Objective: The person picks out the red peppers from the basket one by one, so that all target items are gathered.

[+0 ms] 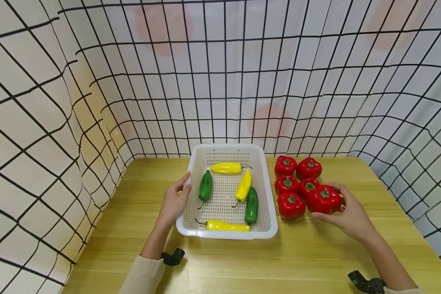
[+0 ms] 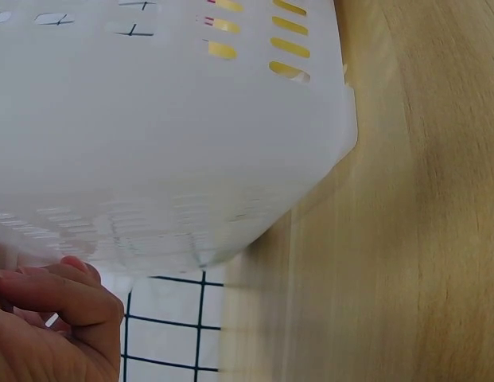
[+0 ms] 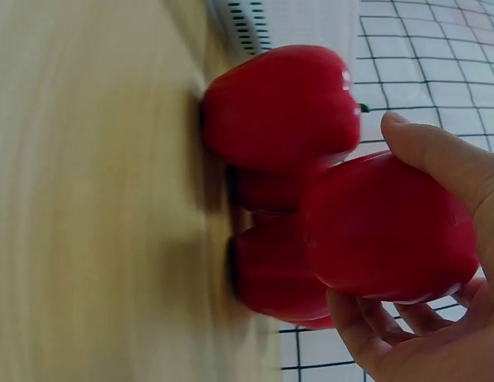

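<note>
A white slotted basket [image 1: 268, 192] sits mid-table with yellow peppers [image 1: 226, 168] and green peppers [image 1: 206, 185] lying inside. My left hand [image 1: 176, 200] grips the basket's left rim [image 2: 151, 159], thumb over the edge. To the basket's right stand several red bell peppers [image 1: 286, 165]. My right hand [image 1: 347, 214] curls around the nearest red bell pepper [image 1: 324, 199]; in the right wrist view that pepper [image 3: 390, 231] sits between thumb and fingers, touching the others [image 3: 270, 111].
The wooden table [image 1: 301, 261] is enclosed on three sides by a white cloth with a black grid [image 1: 220, 81]. Bare tabletop lies in front of the basket and beside the peppers.
</note>
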Demonstrator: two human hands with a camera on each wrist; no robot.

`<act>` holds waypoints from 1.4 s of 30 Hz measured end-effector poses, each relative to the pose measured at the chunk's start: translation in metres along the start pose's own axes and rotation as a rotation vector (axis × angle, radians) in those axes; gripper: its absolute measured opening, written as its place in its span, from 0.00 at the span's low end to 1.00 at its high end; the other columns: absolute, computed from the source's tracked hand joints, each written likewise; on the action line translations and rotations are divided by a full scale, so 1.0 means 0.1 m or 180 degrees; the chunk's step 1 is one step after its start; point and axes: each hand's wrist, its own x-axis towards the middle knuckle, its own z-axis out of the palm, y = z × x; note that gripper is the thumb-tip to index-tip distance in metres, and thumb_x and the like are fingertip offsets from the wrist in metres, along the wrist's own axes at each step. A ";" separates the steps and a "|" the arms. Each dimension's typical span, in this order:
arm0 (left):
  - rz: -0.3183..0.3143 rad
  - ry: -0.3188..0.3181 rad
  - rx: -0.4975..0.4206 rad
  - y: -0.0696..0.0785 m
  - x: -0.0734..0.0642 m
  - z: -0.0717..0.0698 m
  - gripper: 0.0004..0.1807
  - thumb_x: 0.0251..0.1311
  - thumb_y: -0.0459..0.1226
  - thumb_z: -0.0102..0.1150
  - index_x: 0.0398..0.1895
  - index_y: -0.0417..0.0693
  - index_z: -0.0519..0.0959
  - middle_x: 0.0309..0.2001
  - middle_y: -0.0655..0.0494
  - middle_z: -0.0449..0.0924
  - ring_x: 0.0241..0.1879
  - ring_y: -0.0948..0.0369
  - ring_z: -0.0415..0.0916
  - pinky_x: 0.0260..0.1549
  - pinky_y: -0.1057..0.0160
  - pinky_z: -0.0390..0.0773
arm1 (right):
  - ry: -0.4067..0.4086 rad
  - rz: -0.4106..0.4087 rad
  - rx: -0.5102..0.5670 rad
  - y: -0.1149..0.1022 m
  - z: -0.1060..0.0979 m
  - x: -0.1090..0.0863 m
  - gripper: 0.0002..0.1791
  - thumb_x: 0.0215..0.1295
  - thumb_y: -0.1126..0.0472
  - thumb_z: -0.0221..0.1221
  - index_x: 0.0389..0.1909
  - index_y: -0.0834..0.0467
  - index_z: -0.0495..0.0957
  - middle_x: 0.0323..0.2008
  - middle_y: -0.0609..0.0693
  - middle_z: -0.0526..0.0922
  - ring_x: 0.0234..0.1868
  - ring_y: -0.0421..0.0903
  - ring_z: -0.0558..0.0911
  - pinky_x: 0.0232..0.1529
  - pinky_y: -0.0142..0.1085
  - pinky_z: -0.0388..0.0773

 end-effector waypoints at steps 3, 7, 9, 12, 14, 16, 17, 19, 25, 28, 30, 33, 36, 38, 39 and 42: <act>0.0012 0.0007 0.0004 0.00 0.00 0.00 0.26 0.76 0.45 0.52 0.75 0.70 0.69 0.50 0.40 0.80 0.38 0.50 0.85 0.31 0.57 0.90 | -0.0063 0.0114 0.0013 0.05 0.03 -0.01 0.60 0.54 0.46 0.77 0.79 0.59 0.50 0.73 0.69 0.60 0.70 0.73 0.63 0.63 0.75 0.66; 0.0031 -0.0002 -0.0014 0.00 0.01 0.00 0.26 0.76 0.45 0.52 0.75 0.71 0.69 0.50 0.40 0.79 0.38 0.50 0.85 0.31 0.57 0.90 | -0.0146 0.0247 0.0008 0.09 0.10 -0.02 0.62 0.54 0.44 0.76 0.79 0.61 0.49 0.74 0.70 0.57 0.70 0.74 0.63 0.64 0.73 0.67; 0.0040 -0.0006 -0.0027 -0.01 0.01 0.00 0.26 0.76 0.45 0.52 0.75 0.71 0.69 0.50 0.40 0.80 0.38 0.50 0.85 0.31 0.57 0.90 | -0.0161 0.0290 0.0013 0.10 0.14 -0.03 0.62 0.54 0.43 0.76 0.79 0.62 0.48 0.74 0.70 0.57 0.70 0.74 0.63 0.64 0.72 0.69; 0.0025 -0.0013 -0.0031 -0.01 0.01 0.00 0.26 0.76 0.45 0.52 0.75 0.72 0.69 0.50 0.40 0.79 0.37 0.50 0.85 0.31 0.57 0.90 | -0.0130 0.0292 0.0029 0.13 0.19 -0.04 0.62 0.54 0.43 0.77 0.78 0.62 0.49 0.74 0.70 0.57 0.70 0.73 0.63 0.64 0.72 0.69; 0.0018 -0.0013 -0.0027 -0.01 0.01 0.01 0.26 0.76 0.45 0.52 0.75 0.72 0.69 0.50 0.40 0.79 0.37 0.50 0.85 0.31 0.57 0.90 | -0.0096 0.0282 0.0037 0.16 0.21 -0.05 0.62 0.54 0.44 0.77 0.78 0.62 0.49 0.73 0.70 0.58 0.70 0.72 0.64 0.64 0.72 0.69; 0.0009 -0.0014 -0.0022 -0.02 0.01 0.01 0.26 0.76 0.45 0.52 0.75 0.72 0.69 0.51 0.40 0.79 0.37 0.50 0.85 0.31 0.57 0.90 | -0.0055 0.0259 0.0034 0.20 0.24 -0.06 0.62 0.53 0.44 0.77 0.78 0.62 0.50 0.73 0.70 0.59 0.70 0.72 0.64 0.64 0.72 0.69; 0.0009 -0.0013 -0.0018 -0.02 0.01 0.02 0.26 0.76 0.45 0.52 0.75 0.72 0.69 0.51 0.40 0.79 0.37 0.50 0.85 0.31 0.57 0.90 | -0.0034 0.0249 0.0021 0.21 0.25 -0.07 0.61 0.53 0.44 0.78 0.77 0.63 0.50 0.72 0.70 0.59 0.69 0.72 0.64 0.64 0.72 0.69; 0.0016 -0.0014 -0.0013 -0.01 0.01 0.02 0.26 0.76 0.45 0.52 0.75 0.71 0.69 0.51 0.39 0.80 0.38 0.50 0.85 0.31 0.57 0.90 | 0.0000 0.0250 0.0010 0.25 0.28 -0.08 0.62 0.53 0.45 0.78 0.77 0.63 0.50 0.72 0.70 0.60 0.69 0.72 0.65 0.63 0.72 0.70; 0.0017 -0.0024 -0.0015 -0.01 0.00 0.02 0.26 0.76 0.45 0.52 0.75 0.71 0.69 0.51 0.40 0.79 0.38 0.50 0.85 0.31 0.57 0.90 | 0.0094 0.0313 0.0007 0.32 0.35 -0.09 0.62 0.52 0.45 0.78 0.78 0.64 0.50 0.71 0.70 0.60 0.69 0.72 0.64 0.63 0.72 0.70; 0.0010 -0.0026 -0.0023 -0.01 0.01 0.02 0.26 0.76 0.45 0.52 0.75 0.71 0.68 0.50 0.39 0.79 0.37 0.50 0.85 0.31 0.57 0.90 | 0.0117 0.0348 0.0030 0.32 0.37 -0.09 0.63 0.52 0.44 0.78 0.78 0.63 0.49 0.72 0.70 0.60 0.69 0.72 0.64 0.63 0.71 0.70; -0.0001 -0.0022 -0.0032 -0.01 0.01 0.01 0.26 0.76 0.45 0.52 0.75 0.71 0.69 0.50 0.40 0.78 0.37 0.51 0.85 0.31 0.57 0.90 | 0.0115 0.0355 0.0045 0.32 0.37 -0.10 0.63 0.52 0.44 0.78 0.78 0.63 0.48 0.72 0.70 0.59 0.70 0.72 0.64 0.63 0.72 0.70; -0.0020 -0.0005 -0.0035 0.00 0.01 0.01 0.26 0.76 0.45 0.52 0.75 0.72 0.69 0.49 0.40 0.79 0.36 0.51 0.84 0.30 0.57 0.89 | 0.0096 0.0367 0.0032 0.32 0.37 -0.10 0.64 0.52 0.43 0.78 0.79 0.62 0.47 0.73 0.70 0.59 0.70 0.72 0.64 0.63 0.73 0.69; -0.0001 0.0006 -0.0050 -0.01 0.01 0.01 0.26 0.76 0.45 0.53 0.75 0.71 0.69 0.48 0.41 0.79 0.35 0.52 0.84 0.30 0.58 0.89 | 0.0066 0.0409 0.0013 0.32 0.38 -0.11 0.65 0.52 0.43 0.77 0.80 0.61 0.46 0.74 0.70 0.59 0.71 0.72 0.63 0.64 0.73 0.68; 0.0015 0.0014 -0.0074 -0.01 0.01 0.02 0.26 0.76 0.44 0.53 0.75 0.70 0.70 0.46 0.41 0.79 0.34 0.54 0.84 0.30 0.58 0.89 | 0.0043 0.0431 0.0021 0.32 0.38 -0.12 0.66 0.53 0.43 0.77 0.81 0.60 0.45 0.74 0.70 0.58 0.71 0.72 0.62 0.64 0.73 0.68; 0.0020 0.0016 -0.0085 -0.02 0.01 0.02 0.26 0.76 0.44 0.53 0.75 0.70 0.70 0.46 0.41 0.79 0.34 0.54 0.84 0.30 0.58 0.89 | 0.0032 0.0436 0.0033 0.32 0.38 -0.12 0.66 0.53 0.43 0.77 0.81 0.60 0.45 0.74 0.70 0.58 0.71 0.73 0.62 0.64 0.73 0.68; 0.0029 0.0026 -0.0111 -0.02 0.01 0.02 0.26 0.76 0.45 0.53 0.74 0.70 0.70 0.45 0.42 0.79 0.33 0.54 0.84 0.30 0.57 0.89 | 0.0011 0.0424 0.0052 0.31 0.38 -0.13 0.66 0.54 0.43 0.77 0.81 0.60 0.44 0.75 0.70 0.56 0.72 0.73 0.61 0.65 0.73 0.67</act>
